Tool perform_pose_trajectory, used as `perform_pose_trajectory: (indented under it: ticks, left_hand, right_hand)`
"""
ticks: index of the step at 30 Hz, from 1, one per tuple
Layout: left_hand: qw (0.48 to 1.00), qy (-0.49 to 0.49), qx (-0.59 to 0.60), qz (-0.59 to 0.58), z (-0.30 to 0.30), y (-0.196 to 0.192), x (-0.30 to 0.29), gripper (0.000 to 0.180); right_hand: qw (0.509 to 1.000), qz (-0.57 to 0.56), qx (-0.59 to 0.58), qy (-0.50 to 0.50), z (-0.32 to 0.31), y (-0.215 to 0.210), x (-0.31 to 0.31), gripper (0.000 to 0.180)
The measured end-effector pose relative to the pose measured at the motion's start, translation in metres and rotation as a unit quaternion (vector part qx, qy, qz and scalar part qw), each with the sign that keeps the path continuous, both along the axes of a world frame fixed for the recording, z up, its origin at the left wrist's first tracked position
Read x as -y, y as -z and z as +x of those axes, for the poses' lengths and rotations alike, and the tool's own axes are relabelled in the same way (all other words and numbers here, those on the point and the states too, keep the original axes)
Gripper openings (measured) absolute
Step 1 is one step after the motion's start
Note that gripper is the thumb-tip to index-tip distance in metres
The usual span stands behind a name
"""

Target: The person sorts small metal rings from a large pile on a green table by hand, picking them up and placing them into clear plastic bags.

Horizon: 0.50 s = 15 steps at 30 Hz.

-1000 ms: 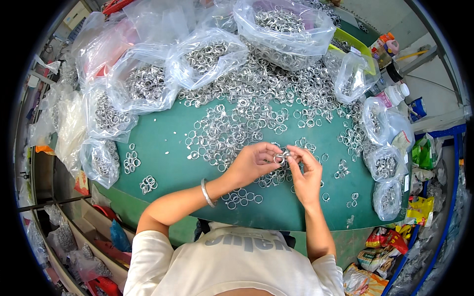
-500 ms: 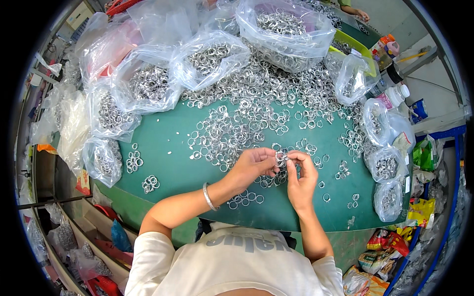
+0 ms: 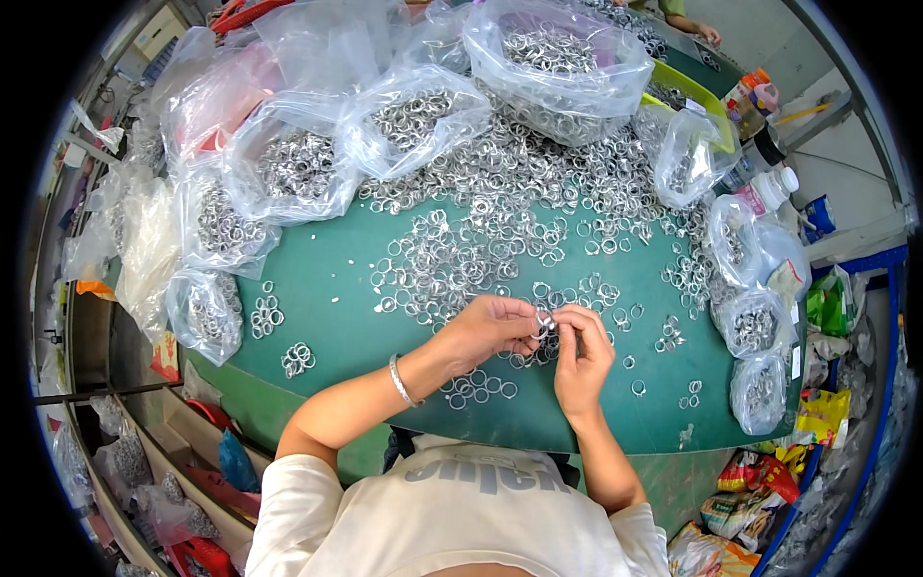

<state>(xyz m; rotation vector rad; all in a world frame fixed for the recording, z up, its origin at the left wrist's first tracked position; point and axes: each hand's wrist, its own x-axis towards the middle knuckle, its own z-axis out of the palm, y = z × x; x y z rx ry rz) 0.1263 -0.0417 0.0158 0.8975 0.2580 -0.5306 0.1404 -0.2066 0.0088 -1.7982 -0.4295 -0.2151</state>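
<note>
My left hand [image 3: 492, 329] and my right hand [image 3: 584, 361] meet over the near middle of the green table [image 3: 356, 370]. Between their fingertips is a small silver ring [image 3: 545, 324], pinched from both sides; whether there is more than one, I cannot tell. Beneath and beyond my hands spreads a loose heap of silver rings [image 3: 447, 255]. A small cluster of plain rings [image 3: 478, 388] lies just below my left wrist, which wears a silver bangle [image 3: 401, 383]. A few scattered rings [image 3: 670, 333] rest to the right of my right hand.
Clear plastic bags full of rings [image 3: 409, 115] line the far edge, with smaller bags [image 3: 755, 322] down the right and left sides. A yellow-green basket [image 3: 707, 96] and a white bottle [image 3: 774, 188] stand at the far right. Another person's hand [image 3: 709, 37] shows beyond.
Both hands have lowered slightly toward me, still pinching the ring, and its angle between the fingertips differs a little. The whole view has shifted slightly; the heaps look the same.
</note>
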Motion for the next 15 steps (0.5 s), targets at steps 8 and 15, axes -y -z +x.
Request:
perform_pose_trajectory:
  ticks: [8, 15]
  left_hand:
    - [0.999, -0.001, 0.002, -0.036, 0.001, -0.001, -0.003, 0.014]
    - [0.993, -0.011, -0.025, -0.113, 0.0, -0.003, -0.003, 0.017]
  right_hand:
    - [0.971, 0.121, -0.204, -0.035, -0.004, -0.014, -0.005, 0.013]
    - [0.951, 0.189, -0.229, -0.083, -0.004, -0.011, 0.003, 0.012]
